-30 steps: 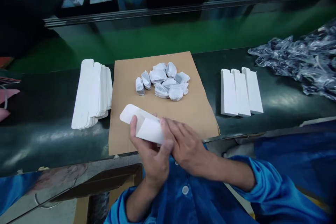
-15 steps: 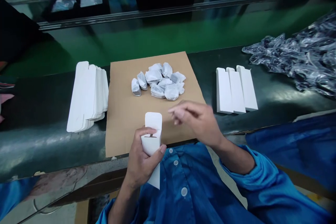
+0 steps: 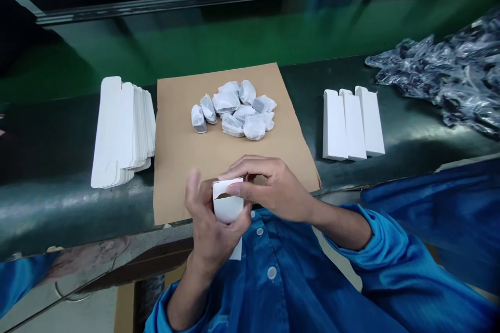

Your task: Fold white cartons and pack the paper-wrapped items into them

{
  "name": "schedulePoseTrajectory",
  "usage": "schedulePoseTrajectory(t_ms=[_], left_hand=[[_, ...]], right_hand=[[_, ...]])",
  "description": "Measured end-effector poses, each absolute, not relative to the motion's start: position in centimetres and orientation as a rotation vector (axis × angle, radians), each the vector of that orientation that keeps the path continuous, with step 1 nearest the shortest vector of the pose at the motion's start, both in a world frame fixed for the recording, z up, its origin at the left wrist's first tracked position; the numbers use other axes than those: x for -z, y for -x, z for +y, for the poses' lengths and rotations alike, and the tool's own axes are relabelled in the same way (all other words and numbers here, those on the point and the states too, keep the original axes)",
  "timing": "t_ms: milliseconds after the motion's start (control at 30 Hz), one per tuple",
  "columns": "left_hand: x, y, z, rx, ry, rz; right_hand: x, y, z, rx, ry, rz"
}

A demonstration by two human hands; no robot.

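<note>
1 carton (image 3: 228, 211) — left hand (image 3: 212, 231) cupping, right hand (image 3: 280, 193) arched atop.

The shiny blue shirt (image 3: 300, 291) has round white buttons (image 3: 272, 272) and bunched-up sleeves (image 3: 390, 260), the hands (image 3: 279, 190) bare.

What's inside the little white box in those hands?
A narrow dark gap shows in the box, held by the left hand. The flap, which the right hand touches, covers the rest: any contents can't be seen.
</note>
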State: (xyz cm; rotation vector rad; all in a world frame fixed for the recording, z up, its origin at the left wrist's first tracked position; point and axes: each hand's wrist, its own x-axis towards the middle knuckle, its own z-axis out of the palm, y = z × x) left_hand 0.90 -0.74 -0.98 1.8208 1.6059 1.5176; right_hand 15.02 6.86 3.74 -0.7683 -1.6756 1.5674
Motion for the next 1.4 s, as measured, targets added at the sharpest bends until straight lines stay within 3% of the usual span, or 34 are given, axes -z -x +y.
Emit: schedulePoseTrajectory(t_ms=[167, 367, 733, 933, 1100, 1267, 1400], left_hand=[[0.6, -0.2, -1.1, -1.277, -1.962, 1.757], [0.5, 0.4, -1.4, -1.102, -2.054, 1.746], [0.4, 0.3, -1.9, -1.097, -1.937, 1.709], [0.9, 1.1, -2.2, -1.087, -1.691, 1.643], [0.6, 2.2, -0.4, -1.351, -1.291, 1.743], [1.5, 4.7, 3.3, -1.8, -0.63, 1.444], [3.1, 6.1, 4.2, -1.865, -0.657, 1.475]], right_hand=[[-3.4, -14.9, 6.2, -1.26, 0.663, -1.832], [-3.0, -15.0, 6.0, -1.214, 0.712, -1.856], [-0.6, -14.7, 4.7, -0.566, 0.559, -2.045], [-1.0, -14.2, 5.6, -0.219, 0.426, -2.426], [-4.3, -12.9, 9.8, -0.352, 0.375, -2.618], [-5.5, -6.7, 18.7, 0.365, 0.569, -2.901], [-5.0, -3.9, 21.5, 0.585, 0.325, -3.051]])
